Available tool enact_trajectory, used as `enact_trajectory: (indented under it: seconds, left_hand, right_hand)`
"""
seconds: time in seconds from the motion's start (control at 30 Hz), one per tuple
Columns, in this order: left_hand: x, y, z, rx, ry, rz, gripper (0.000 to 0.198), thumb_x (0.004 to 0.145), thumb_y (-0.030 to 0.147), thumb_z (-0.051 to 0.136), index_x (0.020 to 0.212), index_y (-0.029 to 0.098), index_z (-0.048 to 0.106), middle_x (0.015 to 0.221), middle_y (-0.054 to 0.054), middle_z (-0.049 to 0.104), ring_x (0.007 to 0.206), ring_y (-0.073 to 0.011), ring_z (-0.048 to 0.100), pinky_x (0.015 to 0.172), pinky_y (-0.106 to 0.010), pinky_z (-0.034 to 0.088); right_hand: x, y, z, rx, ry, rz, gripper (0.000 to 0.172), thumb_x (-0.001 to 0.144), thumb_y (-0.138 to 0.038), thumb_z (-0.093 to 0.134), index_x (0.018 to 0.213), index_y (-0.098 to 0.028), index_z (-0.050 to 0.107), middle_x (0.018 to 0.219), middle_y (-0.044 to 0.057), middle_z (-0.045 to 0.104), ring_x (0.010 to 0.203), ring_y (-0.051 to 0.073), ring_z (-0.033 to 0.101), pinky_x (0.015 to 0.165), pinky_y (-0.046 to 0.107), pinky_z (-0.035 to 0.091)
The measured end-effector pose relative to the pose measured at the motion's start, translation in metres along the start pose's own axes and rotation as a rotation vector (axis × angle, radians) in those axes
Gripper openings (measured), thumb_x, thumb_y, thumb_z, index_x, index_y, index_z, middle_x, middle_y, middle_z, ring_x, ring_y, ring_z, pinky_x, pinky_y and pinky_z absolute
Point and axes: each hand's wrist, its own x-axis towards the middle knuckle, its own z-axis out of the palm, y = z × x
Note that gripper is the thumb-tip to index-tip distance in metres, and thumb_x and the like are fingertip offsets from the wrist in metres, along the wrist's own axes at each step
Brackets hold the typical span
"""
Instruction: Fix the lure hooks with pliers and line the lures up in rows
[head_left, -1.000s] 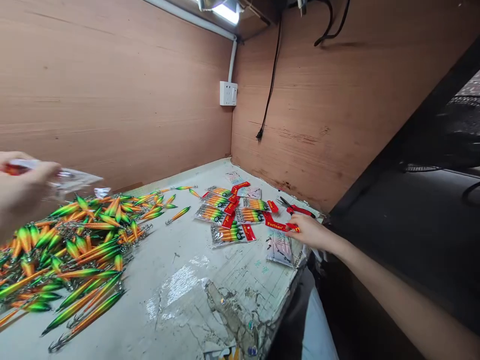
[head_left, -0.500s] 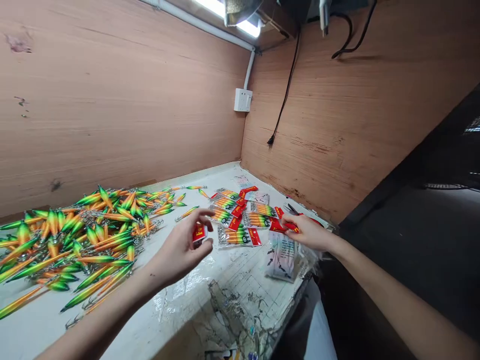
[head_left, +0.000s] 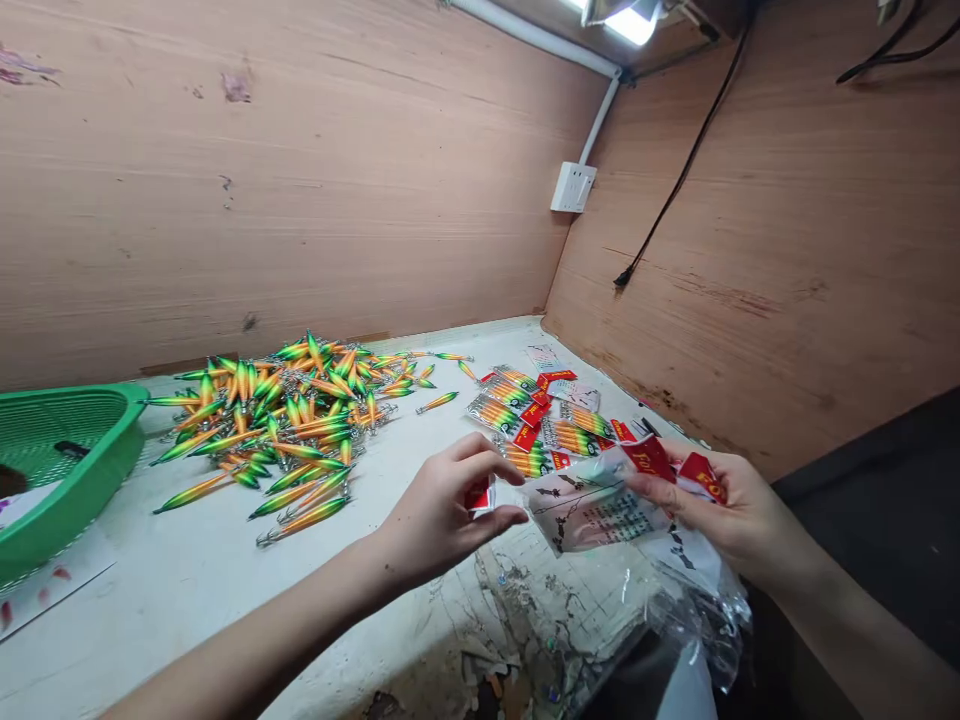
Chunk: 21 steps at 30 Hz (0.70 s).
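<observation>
My left hand (head_left: 444, 508) pinches a small red-and-white card (head_left: 480, 495) above the worn white table (head_left: 225, 570). My right hand (head_left: 731, 510) grips a clear plastic bag with a red header (head_left: 600, 500), which stretches toward the left hand. A big pile of green-and-orange fishing lures (head_left: 300, 420) lies behind the left hand. Several filled lure packets with red headers (head_left: 540, 420) lie just beyond both hands.
A green mesh basket (head_left: 67, 450) sits at the left edge. Wooden walls close the back and right, with a white socket (head_left: 572, 187) and a hanging black cable (head_left: 675, 180). More clear bags (head_left: 705, 610) hang off the table's chipped front edge.
My left hand came from the far left to the middle with the small card. My right hand lifted an empty bag off the stack and drew it nearer. The view swung left, revealing the basket.
</observation>
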Motion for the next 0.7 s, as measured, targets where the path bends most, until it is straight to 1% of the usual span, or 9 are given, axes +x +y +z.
enact_trajectory:
  seconds: [0.1,0.2,0.27,0.33,0.4,0.5,0.57,0.63,0.7]
  left_hand:
    - [-0.01,0.012,0.005,0.144,0.108,0.133,0.029,0.091,0.046,0.064,0.095,0.017,0.064,0.087,-0.004,0.062,0.052,-0.0078,0.048,0.049,-0.022,0.045]
    - [-0.019,0.023,0.014,0.373,0.133,0.295,0.046,0.098,0.056,0.044,0.083,0.017,0.062,0.074,-0.002,0.059,0.05,-0.0102,0.046,0.045,-0.024,0.04]
    - [-0.024,0.027,0.021,0.493,0.128,0.344,0.05,0.102,0.051,0.035,0.076,0.017,0.061,0.067,-0.002,0.057,0.05,-0.0119,0.047,0.045,-0.025,0.037]
    - [-0.026,0.028,0.025,0.569,0.136,0.35,0.047,0.104,0.042,0.035,0.075,0.017,0.061,0.067,-0.002,0.058,0.051,-0.0125,0.05,0.046,-0.026,0.037]
    - [-0.026,0.027,0.027,0.596,0.149,0.335,0.038,0.103,0.032,0.04,0.076,0.017,0.062,0.068,-0.002,0.06,0.052,-0.0125,0.051,0.048,-0.026,0.037]
    - [-0.027,0.025,0.027,0.59,0.173,0.299,0.027,0.098,0.016,0.046,0.077,0.018,0.063,0.067,-0.001,0.062,0.051,-0.013,0.052,0.048,-0.026,0.037]
    - [-0.027,0.023,0.024,0.546,0.186,0.243,0.024,0.094,0.011,0.047,0.077,0.018,0.063,0.067,-0.001,0.063,0.05,-0.0128,0.051,0.047,-0.025,0.037]
    - [-0.027,0.022,0.017,0.406,0.187,0.12,0.02,0.092,0.012,0.05,0.078,0.019,0.063,0.071,-0.002,0.064,0.053,-0.0123,0.054,0.049,-0.023,0.04]
    - [-0.027,0.017,0.004,0.197,0.182,-0.066,0.016,0.091,0.018,0.056,0.076,0.019,0.063,0.073,-0.002,0.065,0.059,-0.0131,0.058,0.055,-0.022,0.044]
  right_hand:
    - [-0.002,-0.007,0.01,0.203,0.057,0.179,0.034,0.064,-0.045,0.088,0.08,-0.019,0.073,0.071,0.003,0.069,0.061,0.019,0.062,0.05,0.027,0.05]
    - [-0.001,-0.016,0.022,0.34,0.155,0.299,0.034,0.064,-0.044,0.088,0.077,-0.019,0.07,0.064,0.001,0.068,0.055,0.018,0.063,0.046,0.027,0.05]
    - [0.001,-0.022,0.03,0.431,0.214,0.364,0.034,0.059,-0.04,0.091,0.075,-0.02,0.067,0.057,-0.002,0.065,0.049,0.017,0.061,0.044,0.026,0.05]
    - [0.003,-0.025,0.036,0.502,0.237,0.405,0.037,0.054,-0.036,0.093,0.073,-0.021,0.066,0.056,-0.003,0.064,0.047,0.016,0.061,0.043,0.026,0.05]
    - [0.004,-0.026,0.04,0.521,0.209,0.414,0.036,0.054,-0.036,0.092,0.071,-0.02,0.065,0.057,-0.002,0.065,0.046,0.015,0.06,0.042,0.025,0.05]
    - [0.006,-0.023,0.044,0.494,0.159,0.376,0.033,0.059,-0.038,0.09,0.066,-0.02,0.063,0.053,-0.002,0.063,0.041,0.014,0.057,0.039,0.025,0.048]
    - [0.008,-0.02,0.049,0.468,0.15,0.332,0.03,0.062,-0.038,0.088,0.068,-0.02,0.065,0.056,0.0,0.066,0.045,0.017,0.061,0.042,0.028,0.051]
    - [0.012,-0.018,0.055,0.443,0.149,0.271,0.029,0.064,-0.04,0.086,0.073,-0.02,0.067,0.061,0.001,0.069,0.051,0.02,0.065,0.046,0.03,0.054]
    - [0.019,-0.017,0.06,0.423,0.149,0.208,0.029,0.065,-0.041,0.086,0.075,-0.021,0.068,0.062,0.001,0.07,0.054,0.021,0.067,0.048,0.031,0.055]
